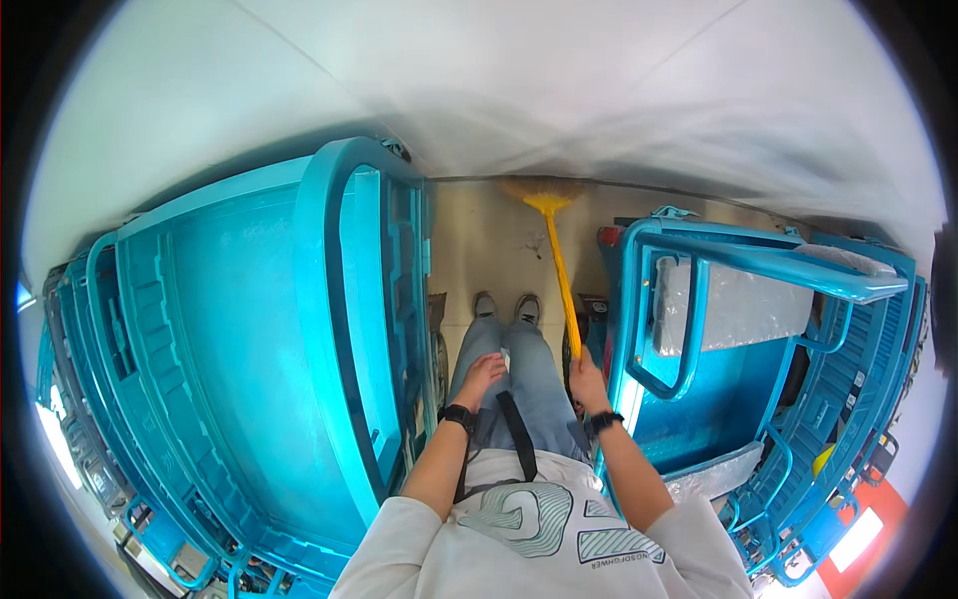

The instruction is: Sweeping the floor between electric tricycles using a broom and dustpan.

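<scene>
**Right hand [587, 381] gripping a long-handled yellow broom [563, 278]**

The person is standing on a beige tiled floor [477, 245] in a narrow gap, wearing a white printed T-shirt [529, 529], pale blue jeans [534, 364] and grey shoes [484, 304]. The right hand is closing around the near end of the broom's handle, and a black wristband [605, 420] is circling that wrist. The broom is slanting away to the far side, its bristles spreading on the floor beside the foot of a smooth white wall [449, 90]. Dark specks of debris [535, 245] are lying left of the handle.

The left hand [485, 373] is hovering above the jeans with its fingers loosely bent; whether it is holding the small pale bit showing at its fingertips, I cannot tell. A black wristwatch [457, 416] is sitting on that wrist, and a flat black strap [517, 431] is hanging between the forearms.

On the left, a large teal metal cargo bed [259, 339] is standing close by. On the right, a teal tubular metal frame [689, 334] is standing beside a grey, plastic-wrapped cushion [743, 304].
</scene>
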`<act>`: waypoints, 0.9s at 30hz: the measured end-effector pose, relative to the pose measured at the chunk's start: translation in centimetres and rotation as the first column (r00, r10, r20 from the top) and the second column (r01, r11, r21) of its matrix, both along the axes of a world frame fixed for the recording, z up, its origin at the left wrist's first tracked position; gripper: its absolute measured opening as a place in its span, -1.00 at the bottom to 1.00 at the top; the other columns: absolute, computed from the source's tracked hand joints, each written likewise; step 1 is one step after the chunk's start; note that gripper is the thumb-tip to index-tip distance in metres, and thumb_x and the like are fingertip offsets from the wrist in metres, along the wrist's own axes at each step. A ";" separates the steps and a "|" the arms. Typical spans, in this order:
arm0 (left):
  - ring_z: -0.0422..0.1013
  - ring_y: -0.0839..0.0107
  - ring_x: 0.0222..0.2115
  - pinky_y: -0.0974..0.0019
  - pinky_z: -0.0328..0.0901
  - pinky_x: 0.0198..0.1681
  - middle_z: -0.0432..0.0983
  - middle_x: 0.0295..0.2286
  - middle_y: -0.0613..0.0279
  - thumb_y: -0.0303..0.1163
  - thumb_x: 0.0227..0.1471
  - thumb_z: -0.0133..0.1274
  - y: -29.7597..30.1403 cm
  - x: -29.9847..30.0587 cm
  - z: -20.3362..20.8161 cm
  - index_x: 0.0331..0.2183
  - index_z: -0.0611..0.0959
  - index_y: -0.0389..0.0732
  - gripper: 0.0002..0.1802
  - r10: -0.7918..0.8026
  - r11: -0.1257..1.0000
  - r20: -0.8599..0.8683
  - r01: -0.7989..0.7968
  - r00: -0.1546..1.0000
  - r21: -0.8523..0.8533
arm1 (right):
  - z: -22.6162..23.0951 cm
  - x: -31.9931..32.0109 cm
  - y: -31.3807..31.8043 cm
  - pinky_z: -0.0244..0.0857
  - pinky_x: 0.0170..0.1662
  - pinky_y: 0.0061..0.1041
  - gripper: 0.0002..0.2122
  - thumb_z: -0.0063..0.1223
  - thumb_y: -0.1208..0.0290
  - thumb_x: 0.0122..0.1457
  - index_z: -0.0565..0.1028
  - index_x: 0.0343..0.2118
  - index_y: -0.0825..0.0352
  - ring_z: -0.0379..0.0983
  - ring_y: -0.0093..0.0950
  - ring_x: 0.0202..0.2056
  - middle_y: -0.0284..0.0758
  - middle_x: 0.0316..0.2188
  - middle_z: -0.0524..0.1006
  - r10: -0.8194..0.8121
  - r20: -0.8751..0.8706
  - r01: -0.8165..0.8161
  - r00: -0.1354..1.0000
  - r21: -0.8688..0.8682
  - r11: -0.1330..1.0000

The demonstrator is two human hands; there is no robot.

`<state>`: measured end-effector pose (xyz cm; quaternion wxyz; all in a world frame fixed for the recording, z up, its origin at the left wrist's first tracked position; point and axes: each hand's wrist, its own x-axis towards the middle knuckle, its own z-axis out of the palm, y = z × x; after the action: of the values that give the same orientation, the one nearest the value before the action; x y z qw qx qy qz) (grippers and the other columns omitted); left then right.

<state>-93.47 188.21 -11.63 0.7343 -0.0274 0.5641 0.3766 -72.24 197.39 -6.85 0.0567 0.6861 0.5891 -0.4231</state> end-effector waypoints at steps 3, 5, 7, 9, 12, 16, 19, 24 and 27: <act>0.25 0.28 -0.15 0.34 0.15 -0.07 0.29 -0.19 0.08 -0.23 0.02 -0.27 -0.1 -0.5 0.7 -0.14 0.32 -0.27 -0.60 0.006 0.997 -0.078 -0.012 0.997 -0.081 | -2.7 0.4 1.3 0.24 -0.45 -0.18 -0.66 -0.33 0.32 0.10 0.17 -0.08 0.35 0.36 -0.04 -0.49 0.07 -0.50 0.41 0.042 0.065 -0.040 0.997 -0.027 0.999; 0.31 0.32 -0.20 0.35 0.18 -0.11 0.35 -0.25 0.11 -0.25 0.01 -0.25 -1.8 -0.5 1.8 -0.17 0.35 -0.26 -0.63 0.027 0.994 -0.130 -0.040 0.991 -0.103 | -2.1 0.9 0.6 0.23 -0.34 -0.16 -0.68 -0.27 0.33 0.05 0.21 -0.15 0.41 0.34 0.00 -0.42 0.09 -0.51 0.40 0.024 0.079 -0.013 0.997 -0.141 0.990; 0.29 0.30 -0.18 0.33 0.17 -0.09 0.33 -0.24 0.10 -0.24 0.01 -0.25 -2.8 -1.0 2.5 -0.17 0.35 -0.26 -0.63 0.037 0.989 -0.142 -0.056 0.989 -0.134 | -2.0 2.7 -1.4 0.24 -0.34 -0.16 -0.68 -0.27 0.34 0.05 0.22 -0.16 0.40 0.34 0.00 -0.41 0.09 -0.50 0.40 0.025 0.071 -0.008 0.997 -0.220 0.976; 0.27 0.26 -0.17 0.30 0.16 -0.08 0.30 -0.22 0.08 -0.23 0.02 -0.24 -2.8 -1.5 1.9 -0.17 0.34 -0.27 -0.63 0.036 0.984 -0.150 -0.061 0.988 -0.165 | -1.3 5.2 -2.6 0.24 -0.35 -0.16 -0.69 -0.26 0.35 0.03 0.23 -0.16 0.38 0.34 -0.01 -0.41 0.08 -0.49 0.41 0.067 0.024 -0.061 0.997 -0.207 0.977; 0.27 0.25 -0.17 0.29 0.16 -0.08 0.30 -0.21 0.07 -0.23 0.02 -0.24 -3.3 -1.9 1.2 -0.17 0.33 -0.27 -0.63 0.035 0.985 -0.149 -0.059 0.988 -0.164 | 3.0 7.9 -4.4 0.24 -0.37 -0.16 -0.68 -0.24 0.36 0.02 0.26 -0.13 0.34 0.35 -0.02 -0.42 0.06 -0.50 0.41 0.002 -0.058 -0.013 0.998 -0.192 0.981; 0.27 0.24 -0.18 0.28 0.16 -0.08 0.30 -0.21 0.05 -0.25 0.02 -0.25 -1.6 -2.3 1.0 -0.17 0.33 -0.28 -0.63 0.091 0.991 -0.148 -0.103 0.985 -0.080 | 7.0 8.5 -4.5 0.25 -0.42 -0.16 -0.66 -0.22 0.34 0.03 0.25 -0.11 0.32 0.36 -0.02 -0.46 0.06 -0.51 0.41 0.029 -0.018 -0.031 0.999 -0.123 0.992; 0.29 0.25 -0.20 0.31 0.19 -0.10 0.31 -0.22 0.04 -0.28 0.02 -0.27 -0.1 -2.2 2.1 -0.20 0.36 -0.30 -0.66 0.122 0.987 -0.166 -0.136 0.979 -0.079 | 6.3 6.5 -1.8 0.24 -0.44 -0.14 -0.68 -0.22 0.35 0.04 0.26 -0.12 0.32 0.35 -0.02 -0.48 0.04 -0.54 0.41 0.033 -0.051 -0.035 0.998 -0.036 0.999; 0.29 0.28 -0.18 0.33 0.18 -0.10 0.32 -0.23 0.06 -0.27 0.03 -0.27 -0.3 -1.0 3.8 -0.18 0.36 -0.28 -0.65 0.049 0.997 -0.209 -0.060 0.977 -0.046 | -2.8 3.7 5.3 0.25 -0.53 -0.23 -0.73 -0.25 0.33 0.06 0.27 -0.16 0.28 0.38 -0.08 -0.55 0.02 -0.54 0.42 0.119 -0.115 -0.096 0.986 0.188 0.977; 0.30 0.28 -0.20 0.32 0.18 -0.10 0.33 -0.23 0.07 -0.28 0.02 -0.26 -1.9 -1.0 4.3 -0.18 0.36 -0.27 -0.65 -0.006 0.996 -0.241 -0.015 0.971 -0.083 | -4.9 3.1 6.7 0.24 -0.59 -0.31 -0.74 -0.28 0.33 0.06 0.29 -0.20 0.29 0.39 -0.17 -0.62 -0.03 -0.57 0.43 -0.010 -0.098 0.002 0.995 -0.079 0.997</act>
<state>-94.44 186.28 -7.38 0.6578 -0.0138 0.6643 0.3546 -69.16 204.08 -11.77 0.0532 0.6634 0.5719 -0.4796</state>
